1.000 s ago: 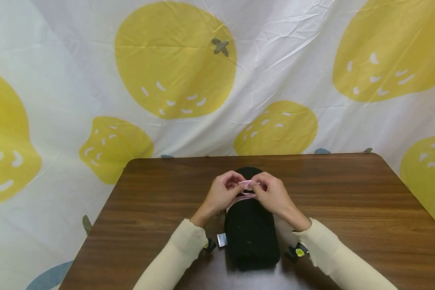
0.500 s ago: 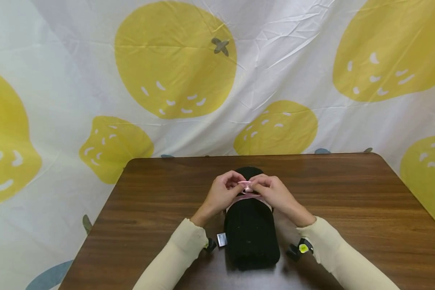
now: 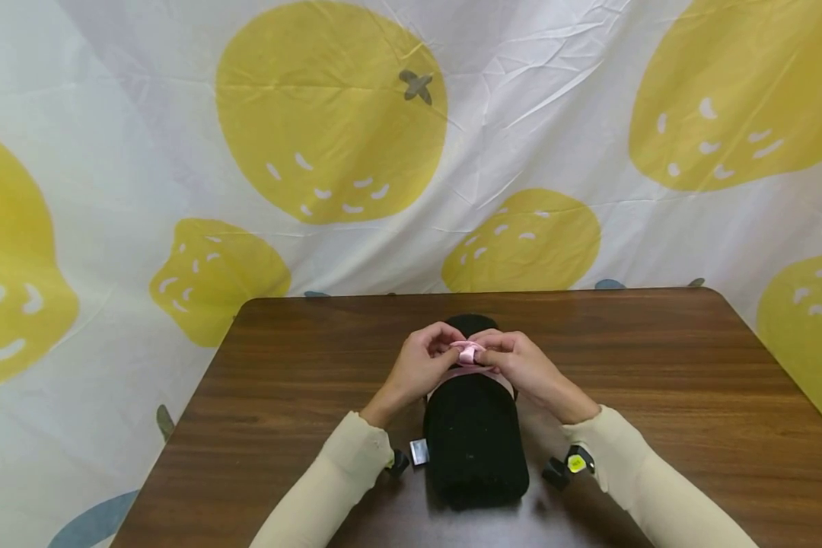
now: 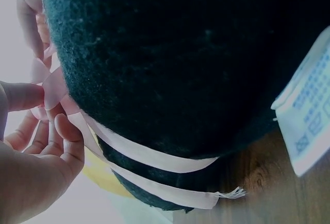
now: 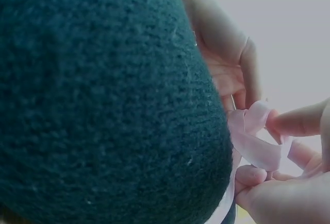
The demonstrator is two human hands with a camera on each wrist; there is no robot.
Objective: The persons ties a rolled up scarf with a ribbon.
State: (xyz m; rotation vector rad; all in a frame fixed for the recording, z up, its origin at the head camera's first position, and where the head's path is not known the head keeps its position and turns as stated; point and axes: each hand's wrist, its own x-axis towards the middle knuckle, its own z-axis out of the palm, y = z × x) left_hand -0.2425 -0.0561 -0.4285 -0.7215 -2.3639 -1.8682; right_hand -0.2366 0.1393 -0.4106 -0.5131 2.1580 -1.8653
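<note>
A long black cushion-like thing (image 3: 476,441) with rounded ends and a fuzzy knit surface lies lengthwise on the table. Around it near the far end runs a pink satin ribbon (image 3: 467,355). Over the top, my left hand (image 3: 411,373) pinches the ribbon between thumb and fingers. Opposite it, my right hand (image 3: 526,374) pinches the ribbon's other side, fingertips close to the left ones. A folded loop of ribbon (image 5: 260,149) shows between the fingers in the right wrist view. In the left wrist view, a ribbon tail (image 4: 178,194) with a frayed end hangs down the side.
The brown wooden table (image 3: 657,365) extends on both sides. A white fabric label (image 3: 419,452) sticks out from the black thing's left side. Behind the table hangs a white curtain (image 3: 520,114) printed with yellow fruit.
My right hand and forearm have shifted slightly right, and its fingertips have drawn a little apart from the left ones. A flat ribbon band now shows between them. My left hand stays in place.
</note>
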